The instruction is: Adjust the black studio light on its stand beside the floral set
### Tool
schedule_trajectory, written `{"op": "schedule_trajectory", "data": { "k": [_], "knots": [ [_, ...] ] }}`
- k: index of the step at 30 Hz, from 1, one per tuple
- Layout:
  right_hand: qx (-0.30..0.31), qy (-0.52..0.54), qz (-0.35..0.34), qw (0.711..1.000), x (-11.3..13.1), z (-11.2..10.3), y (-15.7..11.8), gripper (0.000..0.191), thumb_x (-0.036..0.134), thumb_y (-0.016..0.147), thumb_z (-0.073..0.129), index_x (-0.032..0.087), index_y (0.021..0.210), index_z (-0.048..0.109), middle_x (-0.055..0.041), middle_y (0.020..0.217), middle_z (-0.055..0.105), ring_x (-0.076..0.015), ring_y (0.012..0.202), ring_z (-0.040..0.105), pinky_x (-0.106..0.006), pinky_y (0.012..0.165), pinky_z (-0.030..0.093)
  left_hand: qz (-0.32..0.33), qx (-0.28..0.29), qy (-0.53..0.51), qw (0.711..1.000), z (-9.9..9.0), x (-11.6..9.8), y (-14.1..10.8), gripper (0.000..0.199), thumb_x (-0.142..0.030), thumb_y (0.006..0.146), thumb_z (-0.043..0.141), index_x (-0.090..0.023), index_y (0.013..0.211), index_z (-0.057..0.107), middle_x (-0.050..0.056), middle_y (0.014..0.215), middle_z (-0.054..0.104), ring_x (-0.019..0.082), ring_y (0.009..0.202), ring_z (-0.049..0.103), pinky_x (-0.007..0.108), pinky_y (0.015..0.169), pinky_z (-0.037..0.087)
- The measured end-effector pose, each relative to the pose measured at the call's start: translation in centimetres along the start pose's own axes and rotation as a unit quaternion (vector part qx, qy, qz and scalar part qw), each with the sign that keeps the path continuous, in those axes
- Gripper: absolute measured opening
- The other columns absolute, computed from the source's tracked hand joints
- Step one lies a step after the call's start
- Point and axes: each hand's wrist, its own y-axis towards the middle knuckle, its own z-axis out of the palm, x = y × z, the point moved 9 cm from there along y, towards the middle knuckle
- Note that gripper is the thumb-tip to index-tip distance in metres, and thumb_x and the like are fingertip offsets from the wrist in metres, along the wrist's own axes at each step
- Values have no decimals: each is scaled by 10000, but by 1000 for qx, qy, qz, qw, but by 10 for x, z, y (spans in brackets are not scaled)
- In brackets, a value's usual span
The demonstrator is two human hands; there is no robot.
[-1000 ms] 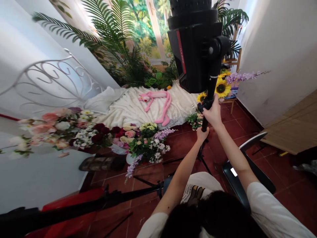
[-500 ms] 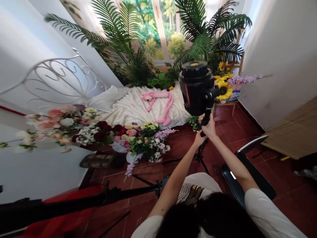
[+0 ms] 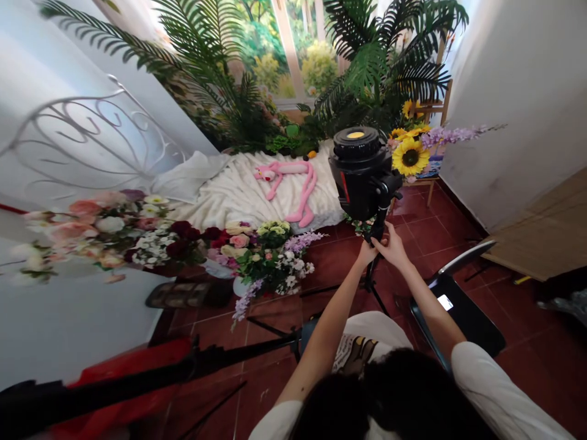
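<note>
A black studio light (image 3: 360,174) stands on a thin black stand in front of me, its round top facing up. My left hand (image 3: 367,253) is closed round the stand just below the light's bracket. Close beside it, my right hand (image 3: 393,245) grips the same upper part of the stand, its fingers partly hidden. Both forearms reach forward from white sleeves. Beyond the light, a pink plush toy (image 3: 293,168) lies on a cream blanket (image 3: 229,189).
Artificial flowers (image 3: 275,260) stand left of the stand. Sunflowers (image 3: 410,156) are behind the light. A black chair (image 3: 472,318) with a phone (image 3: 444,302) is at the right. A black pole (image 3: 243,351) crosses the lower left. Stand legs spread on the red floor.
The light now appears slightly lower and its bracket is turned. My right hand has moved down the stand, closer to my left hand. The view has shifted slightly.
</note>
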Motion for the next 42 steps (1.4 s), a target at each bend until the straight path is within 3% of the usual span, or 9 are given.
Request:
{"op": "schedule_trajectory", "data": {
  "k": [8, 13, 17, 21, 25, 30, 33, 39, 42],
  "knots": [
    [-71, -44, 112, 990, -54, -18, -68, 395, 548, 839, 556, 188, 984, 480, -84, 889, 643, -201, 795, 633, -348, 762, 508, -31, -20, 71, 997, 1, -14, -9, 369, -474, 653, 727, -124, 731, 644, 38, 715, 647, 143, 676, 578, 291, 701, 478],
    [-9, 59, 264, 963, -94, 20, -90, 471, 677, 832, 444, 213, 801, 520, -47, 719, 627, -189, 659, 602, -291, 611, 452, -33, -21, 86, 996, 1, -21, -12, 369, -488, 654, 719, -133, 709, 634, 10, 679, 603, 123, 642, 538, 271, 676, 450],
    [49, 356, 403, 842, -102, 63, -103, 495, 640, 888, 358, 205, 700, 504, -20, 607, 577, -131, 521, 533, -225, 474, 369, -35, -29, 90, 995, 0, -22, -11, 374, -481, 639, 736, -134, 743, 645, 14, 703, 620, 127, 663, 548, 280, 715, 454],
    [7, 619, 359, 698, -85, 64, -93, 274, 255, 900, 441, 212, 632, 402, 50, 524, 442, -91, 441, 411, -193, 459, 333, -39, -30, 71, 996, 1, -22, -10, 374, -473, 615, 752, -137, 731, 637, 16, 711, 620, 124, 662, 543, 280, 707, 450],
    [-54, 702, 349, 618, -90, 52, -91, 283, 66, 808, 412, 200, 572, 332, 69, 455, 321, -80, 390, 317, -172, 421, 283, -30, -31, 61, 997, 1, -25, -9, 372, -467, 592, 766, -139, 697, 626, 12, 691, 610, 124, 657, 530, 277, 690, 446],
    [3, 718, 440, 539, -90, 80, -112, 326, 224, 910, 412, 212, 590, 350, 78, 459, 324, -78, 369, 283, -173, 363, 247, -30, -20, 68, 997, 2, -23, -9, 350, -452, 628, 750, -138, 728, 632, 11, 703, 621, 116, 641, 533, 270, 680, 448],
    [6, 710, 438, 551, -88, 85, -114, 235, 319, 932, 409, 204, 749, 503, 67, 523, 418, -83, 406, 344, -167, 380, 291, -29, -22, 71, 997, 1, -20, -9, 347, -448, 638, 745, -139, 757, 640, 16, 733, 634, 116, 649, 547, 268, 683, 452],
    [-7, 598, 379, 706, -88, 65, -96, 201, 248, 886, 417, 221, 717, 522, 45, 524, 419, -114, 450, 359, -206, 454, 348, -28, -24, 79, 996, 0, -19, -9, 362, -468, 634, 743, -135, 730, 639, 30, 740, 645, 122, 668, 556, 268, 686, 458],
    [-28, 556, 377, 740, -89, 61, -92, 247, 237, 862, 416, 224, 619, 458, 48, 496, 359, -120, 443, 333, -213, 461, 345, -34, -31, 81, 996, -2, -20, -9, 375, -474, 620, 755, -132, 728, 644, 33, 733, 653, 129, 677, 566, 269, 691, 461]
  ]
}}
